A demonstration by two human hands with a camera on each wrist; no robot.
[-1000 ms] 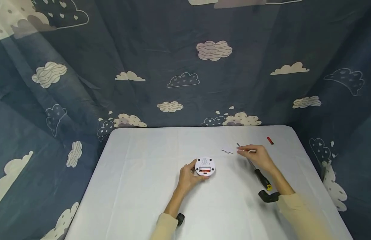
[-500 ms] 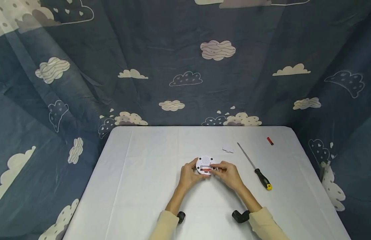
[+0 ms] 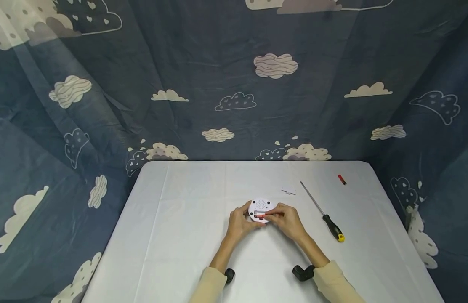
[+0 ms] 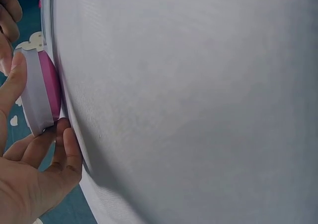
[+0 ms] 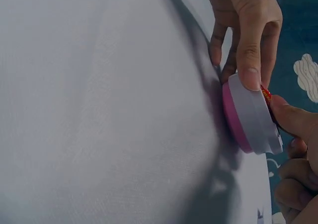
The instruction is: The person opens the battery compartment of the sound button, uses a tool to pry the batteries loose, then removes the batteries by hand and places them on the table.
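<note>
My left hand (image 3: 239, 225) grips a small round device (image 3: 261, 204) by its rim, thumb on one side and fingers on the other. Its upturned white face has speaker holes and an uncovered battery compartment; in the left wrist view a pink dome (image 4: 51, 82) shows on its underside. A red battery (image 3: 259, 216) lies at that compartment, seeming to rise slightly from it. My right hand (image 3: 288, 221) pinches the battery's right end; the thumb (image 5: 288, 114) partly hides it in the right wrist view.
To the right lies a screwdriver (image 3: 325, 216) with a black and yellow handle. A loose red battery (image 3: 341, 179) is at the far right, and a small white cover (image 3: 288, 191) sits behind the device. A cloud-patterned curtain (image 3: 234, 75) surrounds the white table (image 3: 181, 235).
My right hand has come from over the screwdriver, leftward to the device, and has taken hold of the battery in the compartment. The left hand still holds the device in place.
</note>
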